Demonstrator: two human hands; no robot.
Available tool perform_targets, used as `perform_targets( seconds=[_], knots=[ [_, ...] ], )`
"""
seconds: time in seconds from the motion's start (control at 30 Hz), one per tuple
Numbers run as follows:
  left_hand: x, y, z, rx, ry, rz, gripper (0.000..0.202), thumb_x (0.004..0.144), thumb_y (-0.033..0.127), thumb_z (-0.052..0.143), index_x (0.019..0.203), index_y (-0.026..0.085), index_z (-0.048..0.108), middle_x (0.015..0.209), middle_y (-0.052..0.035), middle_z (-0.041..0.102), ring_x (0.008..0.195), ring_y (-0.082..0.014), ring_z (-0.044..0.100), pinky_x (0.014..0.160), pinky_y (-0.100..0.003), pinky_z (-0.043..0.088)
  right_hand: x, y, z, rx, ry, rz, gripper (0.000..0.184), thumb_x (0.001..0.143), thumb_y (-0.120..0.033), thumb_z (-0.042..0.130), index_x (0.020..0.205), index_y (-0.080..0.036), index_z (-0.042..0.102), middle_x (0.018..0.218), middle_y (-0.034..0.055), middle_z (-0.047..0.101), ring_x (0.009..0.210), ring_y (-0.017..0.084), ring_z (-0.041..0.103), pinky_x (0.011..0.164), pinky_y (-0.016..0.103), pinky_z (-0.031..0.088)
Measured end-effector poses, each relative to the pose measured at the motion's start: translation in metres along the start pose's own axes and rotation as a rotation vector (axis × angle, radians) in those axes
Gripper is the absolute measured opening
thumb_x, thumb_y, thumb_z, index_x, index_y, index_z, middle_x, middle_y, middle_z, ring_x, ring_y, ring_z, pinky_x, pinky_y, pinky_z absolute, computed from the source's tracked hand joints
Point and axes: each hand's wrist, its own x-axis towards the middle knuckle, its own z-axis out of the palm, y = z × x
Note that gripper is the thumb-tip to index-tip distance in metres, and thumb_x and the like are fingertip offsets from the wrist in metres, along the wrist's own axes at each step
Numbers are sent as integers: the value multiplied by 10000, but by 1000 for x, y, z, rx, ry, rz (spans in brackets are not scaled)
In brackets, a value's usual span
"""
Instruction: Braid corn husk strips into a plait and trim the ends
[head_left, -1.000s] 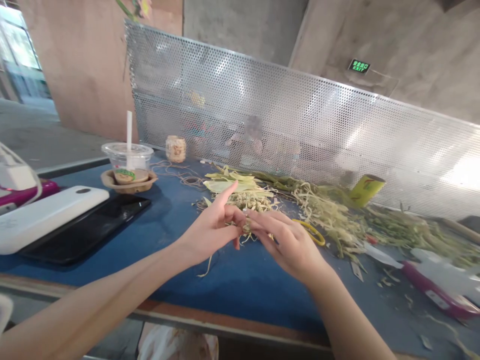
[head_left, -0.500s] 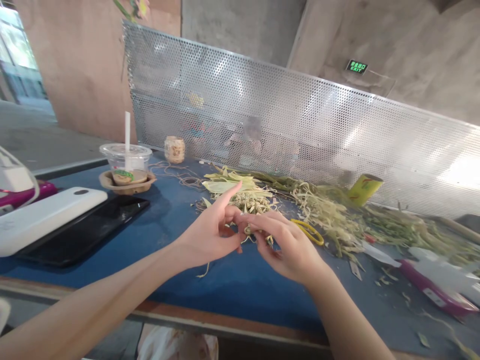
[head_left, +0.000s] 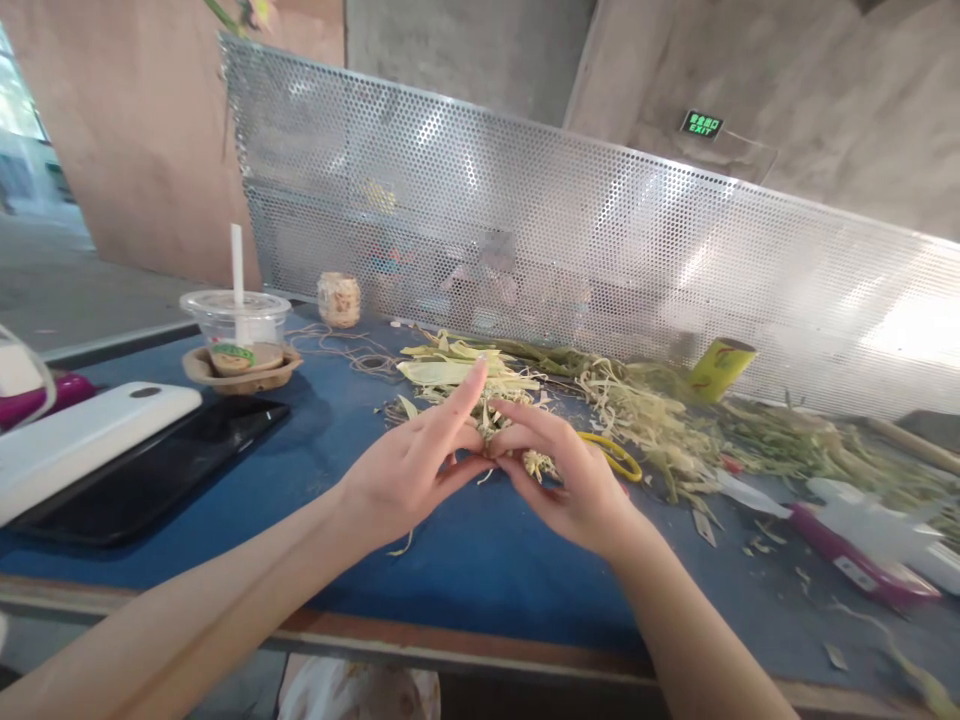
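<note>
Above the middle of the blue table, my left hand (head_left: pixel 420 460) pinches a pale plant strip (head_left: pixel 489 418), its index finger pointing up and away. Fingertips of my right hand (head_left: pixel 566 465) meet the left ones and pinch the same strip. Most of the strip is hidden by the fingers. Just behind the hands lies a heap of pale green husk leaves (head_left: pixel 442 372) with knotted, braid-like strands (head_left: pixel 538 464) showing under my right hand. A yellow loop (head_left: pixel 615 455) rests beside the right hand.
On the left are a black phone (head_left: pixel 157 470), a white power bank (head_left: pixel 97 440) and a plastic cup (head_left: pixel 236 325) in a cardboard holder. Shredded fibres (head_left: pixel 637 410), a yellow-green tube (head_left: pixel 720 370) and a purple-handled tool (head_left: pixel 862 560) are on the right. A perforated metal screen (head_left: pixel 525 220) stands behind.
My two hands have come closer, fingertips now meeting around the strip. The right fingers have straightened a little. The whole view has shifted slightly.
</note>
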Motion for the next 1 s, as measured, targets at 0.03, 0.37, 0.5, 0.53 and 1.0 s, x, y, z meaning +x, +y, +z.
perform_targets(
  seconds=[0.03,0.37,0.5,0.53,1.0],
  knots=[
    [-1,1,0,-8,33,13,930,760,82,577,1402,288,-63,747,10,669,797,-183,604,785,-346,469,0,-1,1,51,25,15,560,826,-45,440,1320,-250,273,878,25,614,829,136,584,797,318,501],
    [2,14,0,-435,216,-221,1008,724,72,622,1392,321,-90,659,40,636,726,-173,581,695,-336,500,3,3,2,376,120,358,522,790,-296,567,1273,-258,371,1117,72,484,686,105,478,593,243,479],
    [5,17,-1,-539,242,-333,1023,725,78,628,1382,348,-109,632,63,621,684,-142,571,599,-268,518,6,-1,5,486,55,479,312,890,-381,369,1046,-193,563,690,-4,480,583,93,440,541,223,409],
    [6,17,0,-551,242,-340,1025,719,78,634,1383,350,-98,629,66,624,668,-138,574,581,-259,521,6,-2,8,525,87,511,300,892,-379,369,1005,-189,571,640,-20,447,550,86,422,515,213,388],
    [11,17,-2,-602,260,-493,966,677,113,682,1394,343,77,596,64,629,558,-99,564,508,-203,496,8,-2,17,842,229,543,219,753,-244,602,962,-211,547,645,-48,456,518,57,415,476,190,359]
  ],
)
